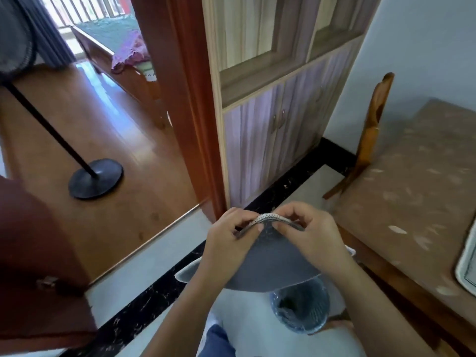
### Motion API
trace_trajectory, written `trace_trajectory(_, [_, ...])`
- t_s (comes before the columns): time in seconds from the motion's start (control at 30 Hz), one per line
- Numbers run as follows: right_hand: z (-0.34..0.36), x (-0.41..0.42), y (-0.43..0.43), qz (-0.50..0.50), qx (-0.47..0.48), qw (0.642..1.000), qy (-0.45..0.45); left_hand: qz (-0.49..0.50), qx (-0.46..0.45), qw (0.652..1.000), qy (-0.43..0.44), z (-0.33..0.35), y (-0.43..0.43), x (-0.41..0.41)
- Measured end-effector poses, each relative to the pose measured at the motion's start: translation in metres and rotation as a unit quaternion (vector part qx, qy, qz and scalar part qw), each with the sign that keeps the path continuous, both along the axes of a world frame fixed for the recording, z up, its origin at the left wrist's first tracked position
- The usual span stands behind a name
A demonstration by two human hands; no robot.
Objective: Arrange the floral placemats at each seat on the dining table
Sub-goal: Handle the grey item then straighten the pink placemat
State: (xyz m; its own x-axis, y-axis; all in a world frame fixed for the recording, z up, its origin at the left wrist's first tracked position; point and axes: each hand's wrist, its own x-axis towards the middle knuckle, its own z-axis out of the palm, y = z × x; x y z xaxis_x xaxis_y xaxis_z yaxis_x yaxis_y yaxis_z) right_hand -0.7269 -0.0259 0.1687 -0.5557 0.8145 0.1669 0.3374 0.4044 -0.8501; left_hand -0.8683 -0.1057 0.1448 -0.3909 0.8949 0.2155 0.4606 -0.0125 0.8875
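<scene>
Pinching the far edge of the mats point(270, 264) with left hand point(226, 235) and right hand point(309, 233), fingers and thumbs of both curled round that edge, gripping it. Held in the air between the two hands, grey side up, bowed upward at the far rim, with a strip of white lace edging point(269, 217) showing between the fingertips. Drooping toward the near side past both wrists, one pale corner poking out left. Directly below, on the pale floor point(154, 266), a blue bin point(300, 307). Close by on the right, the table point(381, 279) under a brown flowered cloth point(425, 176), and on it a pale-rimmed thing point(467, 261) cut off at the right. At the table's far end, a wooden chair point(371, 130). Far beyond the hands, a cabinet point(278, 124) with lilac doors; left of it a red-brown door frame point(185, 99); further left, a black fan stand point(95, 179) on wooden flooring
</scene>
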Motion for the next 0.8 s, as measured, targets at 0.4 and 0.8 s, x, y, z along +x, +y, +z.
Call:
trace_trajectory(0.4, [0.040,-0.056,0.116,-0.184,0.080,0.979,0.041,-0.187,0.059,0.980,-0.044,0.033,0.174,-0.085])
trace_trajectory(0.8, [0.089,0.016,0.240,-0.370,0.193,0.904,0.095,-0.381,0.116,0.915,-0.065,0.096,0.363,-0.005])
